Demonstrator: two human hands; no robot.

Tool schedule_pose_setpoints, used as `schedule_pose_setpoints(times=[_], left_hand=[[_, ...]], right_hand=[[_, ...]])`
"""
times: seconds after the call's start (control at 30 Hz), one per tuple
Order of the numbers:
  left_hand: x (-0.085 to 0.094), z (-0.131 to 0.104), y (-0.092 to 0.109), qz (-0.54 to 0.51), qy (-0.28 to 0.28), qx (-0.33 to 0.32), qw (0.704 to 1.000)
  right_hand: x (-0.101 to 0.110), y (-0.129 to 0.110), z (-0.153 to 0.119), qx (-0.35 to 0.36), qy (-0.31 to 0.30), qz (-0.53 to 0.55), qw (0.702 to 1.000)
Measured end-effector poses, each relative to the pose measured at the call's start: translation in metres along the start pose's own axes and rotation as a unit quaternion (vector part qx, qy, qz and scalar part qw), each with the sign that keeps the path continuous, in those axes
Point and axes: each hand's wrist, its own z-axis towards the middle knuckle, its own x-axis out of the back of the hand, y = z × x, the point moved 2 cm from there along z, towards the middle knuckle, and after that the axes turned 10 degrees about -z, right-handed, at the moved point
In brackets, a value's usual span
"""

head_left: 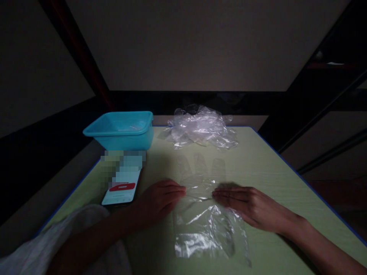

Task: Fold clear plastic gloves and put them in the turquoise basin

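A clear disposable plastic glove (197, 219) lies spread on the table, its finger sections pointing away from me and its cuff end toward me. A crease runs across it between my two hands. At the glove's left edge, my left hand (162, 198) has its fingers pressed together, with the fingertips on the film. From the other side my right hand (246, 204) holds the right edge in the same way, fingers together; its thumb is hidden. The plastic near my right wrist is wrinkled and shiny.
A pile of crumpled clear plastic gloves (200, 128) sits at the table's far edge. Left of it stands a blue plastic basket (129, 139). A phone (123, 193) with a lit screen lies near my left forearm. The pale table (266, 172) has a blue edge.
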Motion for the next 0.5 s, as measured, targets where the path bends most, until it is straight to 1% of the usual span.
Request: schedule_pose_setpoints(times=[0.13, 0.3, 0.4, 0.5], left_hand=[[0.001, 0.004, -0.002, -0.089, 0.044, 0.059, 0.993], [0.003, 0.008, -0.009, -0.147, 0.076, 0.157, 0.974], [0.003, 0.012, -0.012, -0.156, 0.085, 0.207, 0.962], [0.003, 0.017, -0.013, -0.176, 0.096, 0.25, 0.947]], right_hand=[[0.002, 0.006, 0.002, -0.075, -0.004, 0.107, 0.991], [0.0, 0.015, 0.006, -0.169, 0.017, 0.222, 0.96], [-0.004, 0.021, 0.01, -0.234, 0.038, 0.267, 0.934], [-0.009, 0.025, 0.014, -0.286, 0.062, 0.332, 0.896]])
